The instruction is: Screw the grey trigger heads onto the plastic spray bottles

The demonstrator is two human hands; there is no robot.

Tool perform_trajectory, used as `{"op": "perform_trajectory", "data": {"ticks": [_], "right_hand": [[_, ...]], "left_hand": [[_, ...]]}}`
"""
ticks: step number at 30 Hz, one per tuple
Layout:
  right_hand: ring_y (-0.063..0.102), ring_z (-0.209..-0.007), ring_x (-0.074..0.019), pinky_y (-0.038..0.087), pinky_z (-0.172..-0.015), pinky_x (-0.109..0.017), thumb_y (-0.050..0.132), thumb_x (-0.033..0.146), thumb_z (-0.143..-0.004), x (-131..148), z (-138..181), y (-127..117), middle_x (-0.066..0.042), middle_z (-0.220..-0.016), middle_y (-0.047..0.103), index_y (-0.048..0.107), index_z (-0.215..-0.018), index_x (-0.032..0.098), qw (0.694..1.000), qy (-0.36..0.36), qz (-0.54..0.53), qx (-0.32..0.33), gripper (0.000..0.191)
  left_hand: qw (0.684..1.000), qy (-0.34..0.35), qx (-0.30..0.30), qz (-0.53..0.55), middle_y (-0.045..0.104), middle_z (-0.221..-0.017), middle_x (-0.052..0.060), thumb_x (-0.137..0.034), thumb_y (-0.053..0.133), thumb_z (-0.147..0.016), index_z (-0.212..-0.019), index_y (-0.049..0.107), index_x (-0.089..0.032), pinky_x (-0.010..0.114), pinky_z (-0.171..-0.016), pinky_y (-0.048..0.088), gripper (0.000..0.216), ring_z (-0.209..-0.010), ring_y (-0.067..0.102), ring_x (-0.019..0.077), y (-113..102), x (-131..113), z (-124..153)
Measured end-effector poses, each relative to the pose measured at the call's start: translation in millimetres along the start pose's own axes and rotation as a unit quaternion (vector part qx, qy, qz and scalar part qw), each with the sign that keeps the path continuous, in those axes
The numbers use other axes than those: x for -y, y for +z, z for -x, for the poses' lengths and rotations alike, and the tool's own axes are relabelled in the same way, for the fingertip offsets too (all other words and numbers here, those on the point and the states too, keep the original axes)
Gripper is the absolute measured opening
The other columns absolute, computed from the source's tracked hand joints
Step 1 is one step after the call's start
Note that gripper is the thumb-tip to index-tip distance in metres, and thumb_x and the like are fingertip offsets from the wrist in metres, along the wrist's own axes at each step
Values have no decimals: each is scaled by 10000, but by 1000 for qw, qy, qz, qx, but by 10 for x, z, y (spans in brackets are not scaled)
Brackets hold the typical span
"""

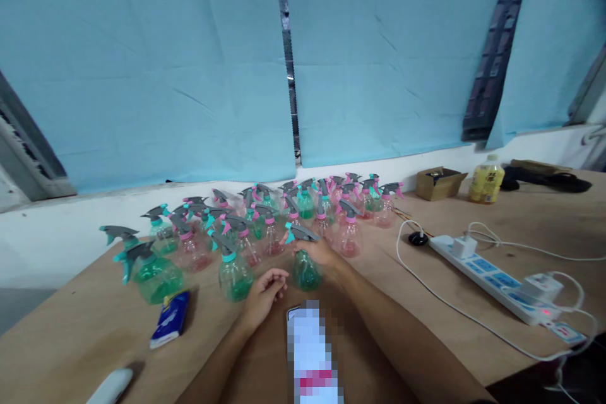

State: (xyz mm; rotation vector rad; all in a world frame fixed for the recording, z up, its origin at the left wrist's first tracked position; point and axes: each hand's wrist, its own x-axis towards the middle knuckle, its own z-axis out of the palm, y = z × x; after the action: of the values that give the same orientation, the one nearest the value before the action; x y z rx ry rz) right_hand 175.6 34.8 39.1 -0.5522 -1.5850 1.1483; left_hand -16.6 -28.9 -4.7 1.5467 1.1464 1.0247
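Observation:
My right hand is wrapped round the neck of a green spray bottle, just under its grey head with a turquoise trigger. The bottle is upright, with its base at or near the tabletop. My left hand rests by the table to the left, fingers loosely curled and apart with nothing in them. Beside it stands another green spray bottle. A pink spray bottle is just beyond my right hand. Behind them several more pink and green spray bottles stand crowded together.
A phone with a blurred screen lies in front of me. To the left are a blue packet and a white object. A power strip with cables, a cardboard box and a yellow drink bottle are on the right.

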Motion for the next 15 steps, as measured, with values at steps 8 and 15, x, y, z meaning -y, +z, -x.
{"op": "perform_trajectory", "data": {"ticks": [8,15], "right_hand": [[588,-665,-143,496,-667,-282,566,211,-753,-56,14,33,-2,-814,673,694,-993,228,999,-20,28,-39,272],[579,-854,-180,465,-815,-308,556,364,-887,-61,197,84,-41,-957,644,572,-1186,208,968,-119,149,-165,338]], "left_hand": [[1000,4,1,-3,620,-716,-9,-453,619,-782,-948,661,-176,220,-537,364,326,-582,538,119,1,-12,6],[1000,11,6,0,620,-711,-12,-427,616,-789,-950,654,-175,224,-540,369,301,-576,528,115,-3,-3,-4]]}}
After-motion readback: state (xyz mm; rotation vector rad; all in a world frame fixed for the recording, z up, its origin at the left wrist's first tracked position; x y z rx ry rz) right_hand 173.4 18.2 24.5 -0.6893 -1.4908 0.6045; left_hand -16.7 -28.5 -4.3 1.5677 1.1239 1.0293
